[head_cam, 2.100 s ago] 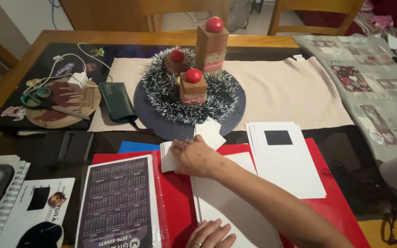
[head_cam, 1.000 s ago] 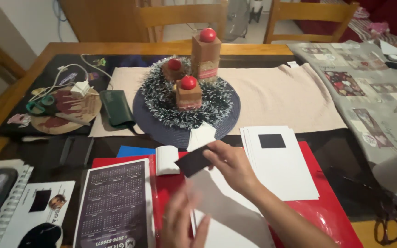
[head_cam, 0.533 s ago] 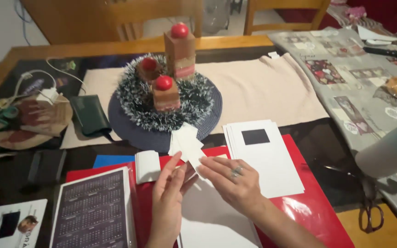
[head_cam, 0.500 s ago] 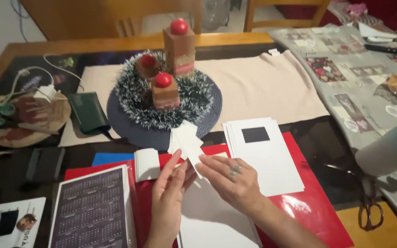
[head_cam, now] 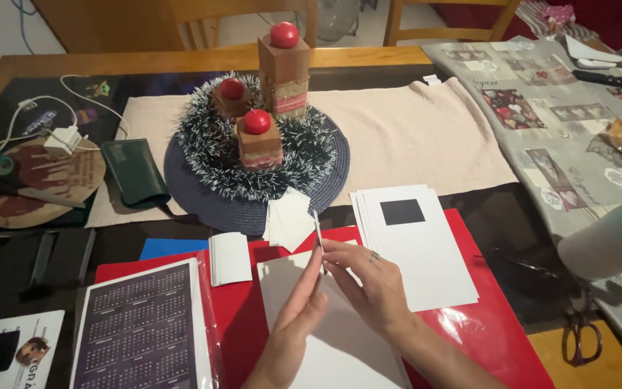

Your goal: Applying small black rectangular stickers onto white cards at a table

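A red folder (head_cam: pixel 498 338) covers the near table. On it lies a white sheet (head_cam: pixel 325 338). Above this, the right hand (head_cam: pixel 372 288) and left hand (head_cam: pixel 300 317) pinch a small card (head_cam: pixel 318 232) edge-on, its long axis pointing toward twelve o'clock, both hands equally near.

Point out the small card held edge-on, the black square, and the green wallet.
small card (head_cam: pixel 318 234), head view, on its thin upright edge.
black square (head_cam: pixel 402 212), head view, on its centre.
green wallet (head_cam: pixel 135 171), head view, mid-face.
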